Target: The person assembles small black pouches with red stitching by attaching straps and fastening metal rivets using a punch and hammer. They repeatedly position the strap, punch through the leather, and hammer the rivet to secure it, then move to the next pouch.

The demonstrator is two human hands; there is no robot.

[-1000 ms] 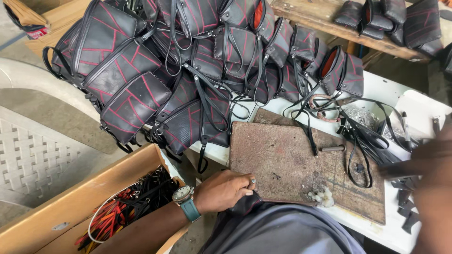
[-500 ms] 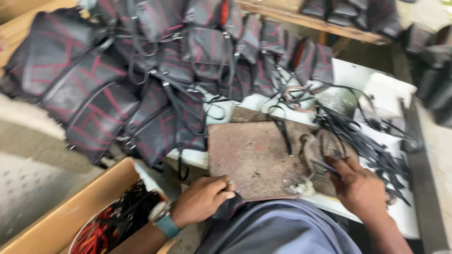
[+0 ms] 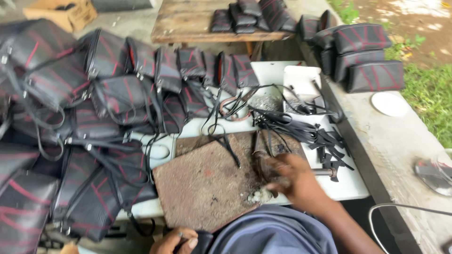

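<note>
My right hand (image 3: 295, 178) rests on the right part of a rusty brown work board (image 3: 207, 181), its fingers curled around a dark metal tool (image 3: 262, 157) that lies on the board; motion blur hides the exact grip. My left hand (image 3: 178, 240) sits low at the bottom edge, against dark fabric on my lap, with its fingers bent. A loose black strap (image 3: 228, 143) lies across the board's top. A tangle of black straps and cut strips (image 3: 301, 129) spreads right of the board on the white table (image 3: 351, 186).
Several black bags with red stitching (image 3: 89, 127) pile over the table's left side. More bags sit on a wooden bench (image 3: 188, 21) behind and on a concrete ledge (image 3: 367, 61) at right. A white lid (image 3: 390, 103) lies on the ledge.
The view has swung right and up. My right hand has come down onto the board by the metal tool. My left hand has dropped lower toward my lap.
</note>
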